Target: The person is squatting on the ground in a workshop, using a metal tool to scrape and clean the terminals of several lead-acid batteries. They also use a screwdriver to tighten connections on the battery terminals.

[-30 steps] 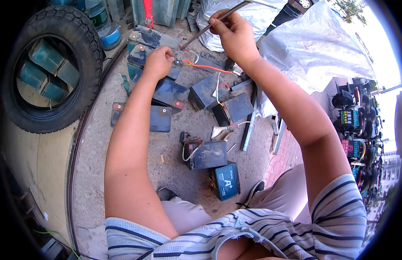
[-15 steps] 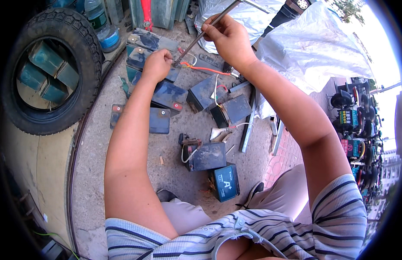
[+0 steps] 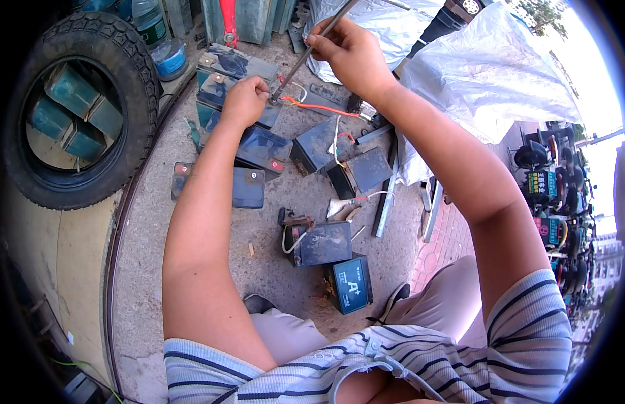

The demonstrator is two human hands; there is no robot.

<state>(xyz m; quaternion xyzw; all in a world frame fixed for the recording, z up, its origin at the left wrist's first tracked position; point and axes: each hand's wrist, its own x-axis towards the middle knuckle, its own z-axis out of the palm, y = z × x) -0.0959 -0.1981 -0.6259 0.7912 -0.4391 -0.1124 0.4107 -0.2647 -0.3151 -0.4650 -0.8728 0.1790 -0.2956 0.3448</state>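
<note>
Seen from above through a round, bending fisheye view, a person in a striped shirt (image 3: 420, 350) reaches both bare arms forward over a concrete floor (image 3: 147, 269). The right hand (image 3: 356, 57), high and slightly right of centre, holds a long metal rod (image 3: 303, 62) with fingers and thumb curled closely round its upper part. The rod slants down to the left, its lower tip at the end of a dark battery (image 3: 268, 117) beside the left hand. A bare end of an orange wire (image 3: 329, 108) lies near that tip, and the wire runs off to the right. The left hand (image 3: 243, 101) is over the same battery, thumb and fingertips drawn together next to the rod's tip; the view is too small and partly blocked there, so I cannot tell what, if anything, they pinch. This battery lies in a row at upper centre, with a grey-topped battery (image 3: 241, 62) at the far end and a dark blue battery (image 3: 264, 147) with a red terminal nearer the person. Two loose batteries (image 3: 363, 170) with thin wires lie right of the row, next to metal strips (image 3: 385, 205). Closer to the feet, a dusty black battery (image 3: 322, 242) touches a blue-labelled battery (image 3: 351, 284). At left, a thick black tyre (image 3: 76, 192) rings several teal batteries (image 3: 73, 89). A crumpled silver sheet (image 3: 474, 81) spreads at upper right.
</note>
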